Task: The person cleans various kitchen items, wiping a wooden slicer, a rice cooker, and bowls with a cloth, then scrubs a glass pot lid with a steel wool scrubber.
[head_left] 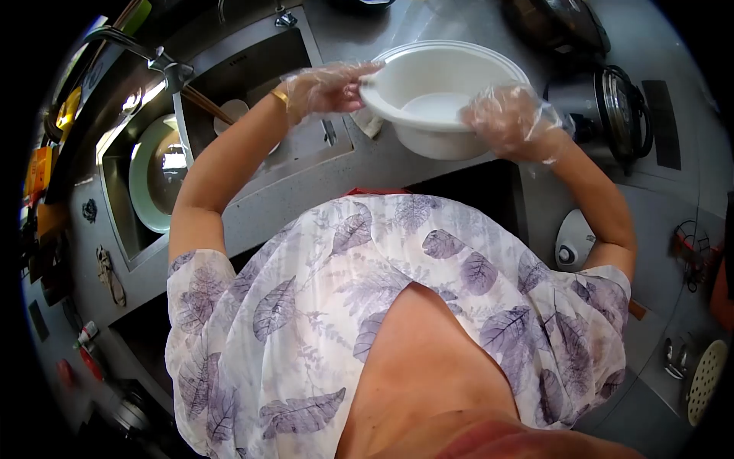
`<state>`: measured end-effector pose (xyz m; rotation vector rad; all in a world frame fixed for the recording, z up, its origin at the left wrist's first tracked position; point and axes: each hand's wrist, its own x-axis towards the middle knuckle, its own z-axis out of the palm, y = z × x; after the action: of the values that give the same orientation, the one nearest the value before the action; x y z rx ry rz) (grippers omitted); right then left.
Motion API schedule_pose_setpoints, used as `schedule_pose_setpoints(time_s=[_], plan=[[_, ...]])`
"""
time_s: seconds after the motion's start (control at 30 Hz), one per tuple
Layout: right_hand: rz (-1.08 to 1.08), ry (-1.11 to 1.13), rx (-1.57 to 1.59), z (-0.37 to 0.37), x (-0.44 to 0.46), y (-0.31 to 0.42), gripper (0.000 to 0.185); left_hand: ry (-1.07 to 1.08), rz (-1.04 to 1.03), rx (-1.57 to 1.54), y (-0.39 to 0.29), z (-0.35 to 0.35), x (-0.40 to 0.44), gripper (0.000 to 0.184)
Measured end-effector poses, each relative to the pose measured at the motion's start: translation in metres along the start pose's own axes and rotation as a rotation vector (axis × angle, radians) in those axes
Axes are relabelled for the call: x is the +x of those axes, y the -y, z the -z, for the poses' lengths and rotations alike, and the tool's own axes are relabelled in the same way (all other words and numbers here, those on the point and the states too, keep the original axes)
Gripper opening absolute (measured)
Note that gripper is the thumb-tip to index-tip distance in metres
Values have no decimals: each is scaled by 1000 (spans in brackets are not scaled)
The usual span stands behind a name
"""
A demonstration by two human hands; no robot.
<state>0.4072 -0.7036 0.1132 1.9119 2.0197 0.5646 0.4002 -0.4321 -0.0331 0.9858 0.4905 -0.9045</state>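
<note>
Left hand (330, 89) half-curled, gripping left rim of white basin (436, 140); right hand (508, 121) curled over right rim. Stage reached: basin held, no contents visible; remainder not shown.

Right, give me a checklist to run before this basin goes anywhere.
1. Gloves on: ok; left hand and right hand both wear clear plastic gloves.
2. White plastic basin opening upward: ok.
3. Basin interior bare: ok where visible.
4. Left hand at rim: ok, on the left side.
5. Right grip secure: cannot tell, blurred.
6. Basin's weight on worktop: cannot tell.
</note>
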Motion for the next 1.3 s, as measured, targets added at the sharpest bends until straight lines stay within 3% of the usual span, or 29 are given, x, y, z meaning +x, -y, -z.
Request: schedule_pose_setpoints(time_s=[0.07,0.1,0.17,0.4,0.6,0.63,0.67,0.77,0.83,0.9,0.97,1.07,1.3], plan=[[-110,71,373,1,-4,10,19,10,-69,-49,27,-7,-4,32],[-117,-28,392,-1,-7,13,17,57,-125,-88,34,-9,-8,30],[-152,-61,376,-7,-18,24,16,157,-237,-160,42,-10,-15,28],[-282,-130,395,-13,-34,46,15,-131,-447,-288,57,-43,-39,36],[-404,22,152,-11,-50,40,38,-147,-487,-274,59,-44,-44,33],[-526,33,136,-15,-59,40,56,-150,-483,-283,60,-42,-44,32],[-700,99,192,-11,-69,36,58,-152,-480,-294,60,-40,-44,31],[-1437,-275,1075,-13,-87,40,50,-158,-493,-316,63,-38,-46,29],[-1709,-303,1722,-25,-108,37,44,-159,-469,-293,63,-39,-45,29],[-1616,-147,1566,-29,-98,41,39,-139,-507,-215,67,-39,-42,29],[-1625,-174,1541,-30,-85,48,34,-119,-564,-129,73,-38,-41,30],[-1787,-507,1677,-26,-75,61,27,-151,-506,-156,71,-48,-48,33],[-1885,-717,1317,31,-80,65,28,40,-558,101,56,-62,-34,29]])
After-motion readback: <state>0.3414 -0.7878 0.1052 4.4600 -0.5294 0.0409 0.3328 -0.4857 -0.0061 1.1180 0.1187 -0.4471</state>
